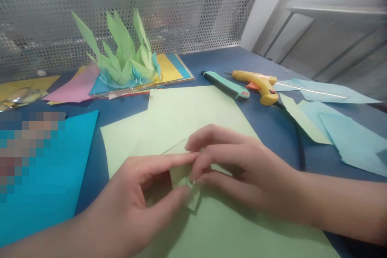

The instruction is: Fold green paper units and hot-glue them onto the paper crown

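Observation:
Both of my hands meet over a small folded piece of light green paper (pixel 180 175) near the front of the table. My left hand (pixel 136 205) pinches it between thumb and forefinger. My right hand (pixel 238 167) presses its curled fingers onto the same piece from the right. The piece lies on a large light green sheet (pixel 187 117) spread over the blue tabletop (pixel 272 125). Part of the small piece is hidden under my fingers.
A green and blue folded paper model (pixel 123 62) stands at the back on coloured sheets. A teal utility knife (pixel 225 85) and a yellow glue gun (pixel 256 84) with its black cord lie right of centre. Pale blue paper scraps (pixel 347 137) lie right, a bright blue sheet (pixel 45 177) left.

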### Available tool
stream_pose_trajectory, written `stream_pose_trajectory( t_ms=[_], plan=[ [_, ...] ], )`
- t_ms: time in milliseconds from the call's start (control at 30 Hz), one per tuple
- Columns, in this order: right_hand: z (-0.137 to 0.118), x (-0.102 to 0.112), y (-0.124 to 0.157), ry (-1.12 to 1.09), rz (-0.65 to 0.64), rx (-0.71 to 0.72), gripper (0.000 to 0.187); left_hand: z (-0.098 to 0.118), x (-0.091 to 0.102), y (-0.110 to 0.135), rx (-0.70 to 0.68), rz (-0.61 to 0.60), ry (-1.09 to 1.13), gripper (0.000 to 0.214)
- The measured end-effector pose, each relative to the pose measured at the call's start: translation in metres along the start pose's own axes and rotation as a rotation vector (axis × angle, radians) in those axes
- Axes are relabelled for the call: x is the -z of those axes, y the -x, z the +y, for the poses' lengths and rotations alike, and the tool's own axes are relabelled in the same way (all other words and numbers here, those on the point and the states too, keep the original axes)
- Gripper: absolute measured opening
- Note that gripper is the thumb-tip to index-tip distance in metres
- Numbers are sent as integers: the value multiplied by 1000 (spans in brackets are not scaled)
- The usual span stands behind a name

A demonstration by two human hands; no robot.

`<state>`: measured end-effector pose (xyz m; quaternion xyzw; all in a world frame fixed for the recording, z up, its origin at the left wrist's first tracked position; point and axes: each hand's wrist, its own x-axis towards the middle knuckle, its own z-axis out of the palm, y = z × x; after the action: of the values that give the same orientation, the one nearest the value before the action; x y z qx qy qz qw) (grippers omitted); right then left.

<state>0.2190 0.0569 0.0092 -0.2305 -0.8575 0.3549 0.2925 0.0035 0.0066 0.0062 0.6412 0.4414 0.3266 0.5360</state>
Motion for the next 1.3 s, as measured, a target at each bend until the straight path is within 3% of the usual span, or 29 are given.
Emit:
stream_pose_trajectory(
  t_ms=[100,233,667,900,1067,1300],
  plan=[
    [-4,-3,0,-13,38,-7,9,0,-1,0,-38,-59,61,53],
    [-5,-3,0,-38,61,-30,10,0,-1,-1,-71,-33,75,60],
    [-3,-4,1,-13,-76,-29,18,-3,-3,-1,-91,15,-7,65],
    [-6,-7,-1,-41,22,-92,16,-3,-2,-1,-116,13,4,62],
    [-7,-9,-1,-55,60,-138,17,-3,-3,-2,-123,11,9,74],
    [-7,-13,-2,-115,77,-226,16,-4,-3,-3,-146,37,-37,67]
  ],
)
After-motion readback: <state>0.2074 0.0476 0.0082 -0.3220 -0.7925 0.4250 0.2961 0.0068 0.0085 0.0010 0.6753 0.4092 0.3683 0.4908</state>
